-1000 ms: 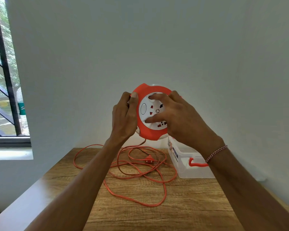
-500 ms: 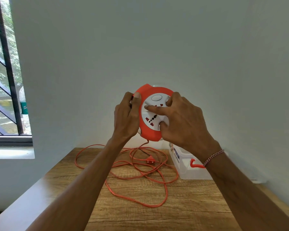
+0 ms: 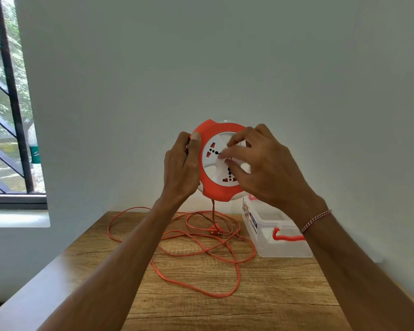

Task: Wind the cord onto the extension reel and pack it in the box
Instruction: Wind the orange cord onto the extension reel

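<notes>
I hold a round orange extension reel with a white socket face up in front of the wall, above the table. My left hand grips its left rim. My right hand lies over the white centre disc, fingers pressed on the face. An orange cord hangs from the reel's underside and lies in loose loops on the wooden table, with its plug among the loops. A clear plastic box with an orange handle sits at the right against the wall, partly hidden by my right wrist.
A grey wall stands right behind the table. A barred window with a sill is at the left. The table's left edge runs diagonally toward me.
The white centre disc has turned under my right fingers, so the sockets face a new way. The cord loops on the table have shifted slightly. My left hand has kept its grip.
</notes>
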A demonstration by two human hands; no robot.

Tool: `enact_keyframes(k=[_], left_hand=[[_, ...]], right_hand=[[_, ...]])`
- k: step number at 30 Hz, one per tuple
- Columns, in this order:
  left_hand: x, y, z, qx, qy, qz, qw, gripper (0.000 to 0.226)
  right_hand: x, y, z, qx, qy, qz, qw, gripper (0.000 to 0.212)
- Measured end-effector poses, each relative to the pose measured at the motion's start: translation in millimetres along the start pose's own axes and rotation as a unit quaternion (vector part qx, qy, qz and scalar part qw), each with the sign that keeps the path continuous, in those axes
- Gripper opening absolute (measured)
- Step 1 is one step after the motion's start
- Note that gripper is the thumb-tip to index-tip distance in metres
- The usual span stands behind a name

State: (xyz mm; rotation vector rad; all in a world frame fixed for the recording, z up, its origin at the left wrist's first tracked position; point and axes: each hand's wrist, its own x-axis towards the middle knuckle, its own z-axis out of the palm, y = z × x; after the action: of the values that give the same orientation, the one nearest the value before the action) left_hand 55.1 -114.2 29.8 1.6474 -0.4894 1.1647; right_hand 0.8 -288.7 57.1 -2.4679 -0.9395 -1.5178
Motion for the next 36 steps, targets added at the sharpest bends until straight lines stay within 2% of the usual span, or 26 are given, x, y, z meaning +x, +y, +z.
enact_keyframes(k=[3, 6, 11, 19, 23, 27, 30, 36], left_hand=[[1, -1, 1, -0.006, -0.003, -0.001, 1.000, 0.033], [0, -2, 2, -0.007, -0.002, 0.001, 1.000, 0.032], [1, -3, 3, -0.012, 0.001, 0.007, 1.000, 0.030], [0, -1, 1, -0.009, 0.004, 0.010, 1.000, 0.030], [0, 2, 1, -0.017, 0.003, 0.010, 1.000, 0.035], [-1, 2, 2, -0.010, 0.000, 0.013, 1.000, 0.037], [-2, 2, 4, -0.003, -0.006, 0.007, 1.000, 0.035], [-2, 0, 5, -0.001, -0.004, 0.004, 1.000, 0.035]], right_hand=[[0, -1, -5, 0.007, -0.065, -0.006, 0.998, 0.028], [0, -5, -8, -0.024, -0.104, 0.004, 0.994, 0.039], [0, -11, -8, -0.094, -0.126, -0.001, 0.988, 0.058], [-3, -14, 3, -0.119, -0.076, 0.025, 0.990, 0.058], [-6, -11, 6, -0.105, -0.026, 0.066, 0.992, 0.057], [-3, -10, 7, -0.053, 0.030, 0.123, 0.991, 0.068], [-1, -9, 7, -0.012, 0.045, 0.137, 0.989, 0.061], [0, -4, 0, -0.016, 0.038, 0.084, 0.996, 0.040]])
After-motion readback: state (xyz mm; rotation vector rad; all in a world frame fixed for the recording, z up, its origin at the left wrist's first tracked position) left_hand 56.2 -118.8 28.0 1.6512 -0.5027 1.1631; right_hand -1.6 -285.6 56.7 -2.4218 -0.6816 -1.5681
